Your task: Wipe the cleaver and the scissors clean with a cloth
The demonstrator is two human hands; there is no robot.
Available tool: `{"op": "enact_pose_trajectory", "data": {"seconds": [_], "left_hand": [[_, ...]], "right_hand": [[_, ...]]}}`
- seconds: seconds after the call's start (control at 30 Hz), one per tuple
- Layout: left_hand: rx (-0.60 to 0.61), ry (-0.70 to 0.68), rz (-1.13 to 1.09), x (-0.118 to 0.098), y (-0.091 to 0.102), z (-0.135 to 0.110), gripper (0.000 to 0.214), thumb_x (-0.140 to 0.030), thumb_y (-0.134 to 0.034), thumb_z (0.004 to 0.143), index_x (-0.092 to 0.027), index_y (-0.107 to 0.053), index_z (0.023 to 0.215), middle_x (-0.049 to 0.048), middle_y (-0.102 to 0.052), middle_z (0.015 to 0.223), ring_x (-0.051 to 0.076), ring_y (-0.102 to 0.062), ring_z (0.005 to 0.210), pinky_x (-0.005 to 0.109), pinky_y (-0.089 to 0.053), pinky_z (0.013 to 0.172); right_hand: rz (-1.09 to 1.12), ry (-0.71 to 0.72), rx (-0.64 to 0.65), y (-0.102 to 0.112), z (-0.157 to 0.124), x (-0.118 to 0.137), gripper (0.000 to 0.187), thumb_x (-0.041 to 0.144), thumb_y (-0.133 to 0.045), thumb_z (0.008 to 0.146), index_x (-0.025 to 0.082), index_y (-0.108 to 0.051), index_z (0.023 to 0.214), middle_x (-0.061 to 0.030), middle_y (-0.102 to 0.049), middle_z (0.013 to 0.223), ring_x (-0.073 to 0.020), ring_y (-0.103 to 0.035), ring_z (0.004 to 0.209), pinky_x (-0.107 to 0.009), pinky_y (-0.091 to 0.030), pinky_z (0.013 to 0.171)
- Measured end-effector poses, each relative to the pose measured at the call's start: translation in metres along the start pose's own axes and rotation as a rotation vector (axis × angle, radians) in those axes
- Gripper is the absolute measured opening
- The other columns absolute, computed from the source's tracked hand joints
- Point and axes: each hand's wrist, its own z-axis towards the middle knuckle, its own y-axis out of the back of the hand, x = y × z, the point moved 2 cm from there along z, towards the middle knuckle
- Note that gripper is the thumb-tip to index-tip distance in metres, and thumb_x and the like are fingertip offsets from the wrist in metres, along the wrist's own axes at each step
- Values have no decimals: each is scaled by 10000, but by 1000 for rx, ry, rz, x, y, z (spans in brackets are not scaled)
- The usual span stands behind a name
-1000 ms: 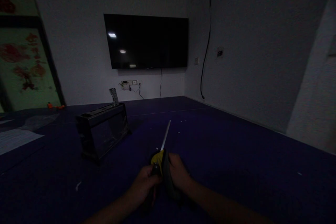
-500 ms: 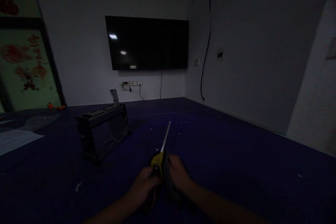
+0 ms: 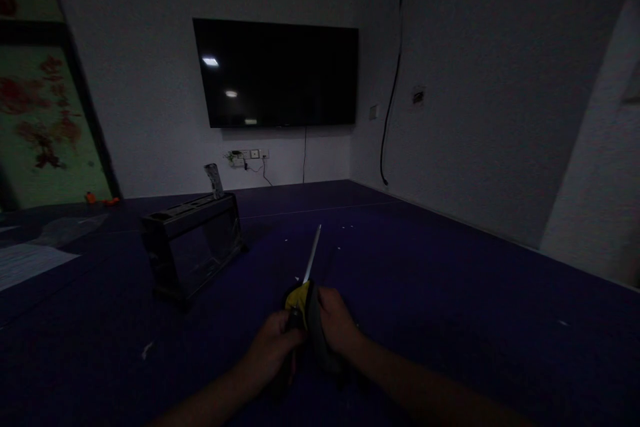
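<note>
A knife (image 3: 313, 255) with a bright narrow blade points away from me over the dark blue surface (image 3: 450, 293). My left hand (image 3: 274, 347) is closed round its dark handle. My right hand (image 3: 336, 321) is closed on a yellow and grey cloth (image 3: 303, 300) wrapped about the base of the blade. Both hands sit close together at the lower middle of the head view. To the left and further off stands a dark knife block (image 3: 193, 243) with one handle (image 3: 214, 180) sticking up from its far end.
A black screen (image 3: 277, 73) hangs on the far wall above power sockets (image 3: 249, 157), and a cable (image 3: 393, 80) runs down the corner. White papers (image 3: 25, 260) and a small orange thing (image 3: 100, 199) lie at the far left. The room is dim.
The view has tipped slightly, so everything sits a little lower and to the left than before. My hands, the knife and the cloth hold the same pose.
</note>
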Motion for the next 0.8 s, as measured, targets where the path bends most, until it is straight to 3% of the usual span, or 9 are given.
{"op": "enact_pose_trajectory", "data": {"seconds": [0.4, 0.63, 0.8], "left_hand": [[-18, 83, 53, -5, 0, -7, 175, -331, -526, 632, -160, -495, 643, -61, -459, 374, 79, -383, 273, 178, -265, 301], [11, 32, 21, -5, -1, -4, 178, -329, -539, 626, -155, -499, 633, -69, -435, 359, 66, -353, 265, 169, -247, 298], [55, 12, -37, 0, 0, -3, 177, -318, -552, 632, -155, -510, 687, -78, -431, 358, 61, -324, 255, 175, -226, 305]], "right_hand": [[-47, -20, -13, 1, -1, -2, 274, 177, -397, 775, 150, -661, 708, -19, -648, 662, -149, -575, 622, -222, -430, 545], [98, -52, -22, -1, 0, -6, 272, 264, -422, 789, 138, -658, 737, -21, -642, 662, -133, -553, 567, -222, -432, 517], [276, -133, -98, -2, 0, -9, 300, 382, -490, 765, 131, -653, 778, -26, -632, 645, -140, -552, 549, -230, -434, 497]]}}
